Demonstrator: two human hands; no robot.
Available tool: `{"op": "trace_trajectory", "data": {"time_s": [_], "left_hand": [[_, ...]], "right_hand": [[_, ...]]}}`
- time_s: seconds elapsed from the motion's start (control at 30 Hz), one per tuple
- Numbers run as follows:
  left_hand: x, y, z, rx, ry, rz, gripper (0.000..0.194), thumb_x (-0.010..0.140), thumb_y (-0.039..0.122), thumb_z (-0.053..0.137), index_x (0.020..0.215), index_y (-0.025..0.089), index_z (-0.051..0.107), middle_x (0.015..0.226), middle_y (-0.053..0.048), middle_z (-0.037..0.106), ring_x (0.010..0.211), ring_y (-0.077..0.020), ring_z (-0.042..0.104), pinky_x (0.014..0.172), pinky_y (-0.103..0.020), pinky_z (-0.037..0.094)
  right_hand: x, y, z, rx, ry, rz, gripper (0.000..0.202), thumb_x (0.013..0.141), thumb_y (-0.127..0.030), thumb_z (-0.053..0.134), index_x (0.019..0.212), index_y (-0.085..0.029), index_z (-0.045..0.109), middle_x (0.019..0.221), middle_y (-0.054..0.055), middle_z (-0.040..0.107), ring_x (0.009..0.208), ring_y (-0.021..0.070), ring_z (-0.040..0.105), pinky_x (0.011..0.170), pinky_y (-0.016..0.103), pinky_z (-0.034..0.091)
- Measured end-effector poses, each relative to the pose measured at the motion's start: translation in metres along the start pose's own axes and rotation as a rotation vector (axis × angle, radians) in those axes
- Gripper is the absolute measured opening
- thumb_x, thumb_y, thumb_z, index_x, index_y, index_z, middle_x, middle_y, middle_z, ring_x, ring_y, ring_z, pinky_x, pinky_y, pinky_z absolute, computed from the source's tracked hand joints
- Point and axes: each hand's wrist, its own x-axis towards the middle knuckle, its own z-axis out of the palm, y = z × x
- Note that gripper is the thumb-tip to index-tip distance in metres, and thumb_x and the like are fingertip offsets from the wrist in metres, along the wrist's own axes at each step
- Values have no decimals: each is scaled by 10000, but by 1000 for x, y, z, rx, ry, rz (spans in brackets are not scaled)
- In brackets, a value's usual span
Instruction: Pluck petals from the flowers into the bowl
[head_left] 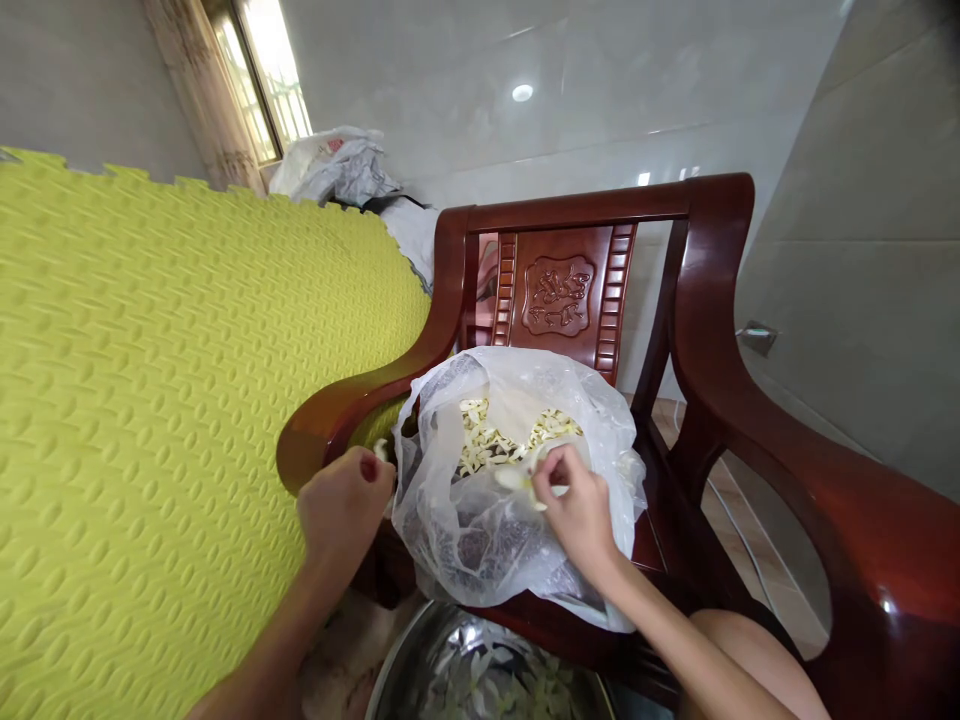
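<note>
A white translucent plastic bag (517, 540) sits wide-mouthed on the seat of a carved wooden armchair (720, 300). Inside it lie many small cream-white flowers (484, 450) with yellowish parts. Over the bag's mouth, my right hand (577, 500) is closed in a pinch on a white flower (514, 480), whose petals stick out to the left. My left hand (346, 510) is curled closed at the bag's left side, near the armrest. A small whitish piece shows just past its fingers; whether they grip it is unclear.
Below the seat front stands a shiny metal basin (390, 660) holding pale flowers. A yellow textured foam mat (187, 400) rises on the left. Plastic bags (337, 165) are piled beside the window. A white cable (739, 540) runs along the floor at right.
</note>
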Motion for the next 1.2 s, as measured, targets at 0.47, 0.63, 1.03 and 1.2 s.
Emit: {"op": "trace_trajectory", "data": {"time_s": [0.47, 0.63, 1.03, 1.2], "left_hand": [[-46, 18, 1, -357, -1052, 527, 215, 746, 260, 543, 663, 167, 719, 608, -21, 693, 569, -157, 589, 533, -221, 384], [-46, 22, 1, -287, -794, 595, 212, 793, 253, 544, 769, 206, 749, 612, -10, 694, 569, -173, 600, 546, -236, 358], [-38, 23, 7, -642, -626, 299, 402, 917, 417, 396, 817, 167, 694, 696, -40, 687, 659, -188, 630, 629, -263, 457], [-41, 27, 4, -737, -684, 262, 407, 895, 479, 440, 818, 163, 685, 717, -39, 684, 682, -193, 626, 616, -261, 472]], "right_hand": [[16, -8, -4, 797, -271, 575, 470, 614, -369, 840, 753, -223, 415, 628, -31, 684, 623, 158, 650, 498, 204, 365], [10, -18, -1, 847, -333, 615, 513, 577, -366, 866, 723, -220, 396, 607, -35, 696, 661, 180, 681, 559, 230, 424], [6, -23, -2, 869, -307, 675, 539, 548, -315, 889, 806, -227, 424, 596, -30, 700, 687, 190, 697, 641, 247, 463], [6, -22, -1, 866, -270, 673, 542, 550, -316, 887, 806, -227, 418, 586, -31, 688, 624, 166, 672, 601, 235, 442]]}}
